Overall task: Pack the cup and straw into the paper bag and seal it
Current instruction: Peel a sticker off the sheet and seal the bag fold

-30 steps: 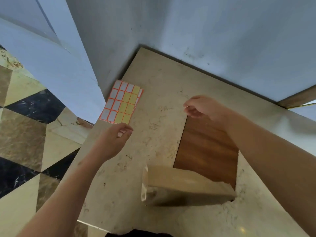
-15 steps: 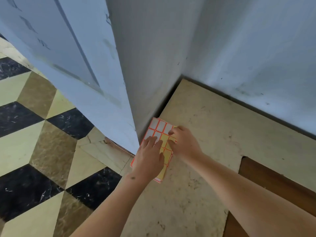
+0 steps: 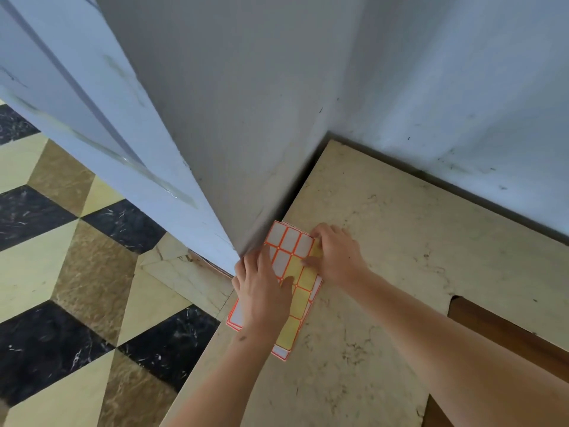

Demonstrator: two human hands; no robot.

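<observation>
Judging by the hands, sealing was in hand: the label sheet [image 3: 294, 272], at the counter's [image 3: 385, 241] far-left corner, was pressed flat by the spread left hand [image 3: 261, 291] while the right hand [image 3: 335, 257] picked at one label, fingertips bunched. Next, a clean peel was called for. The paper bag, cup and straw were out of view.

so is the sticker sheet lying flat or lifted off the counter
Flat. The sticker sheet lies on the counter by the wall corner, with the left hand pressed on it and the right hand at its edge.
</observation>
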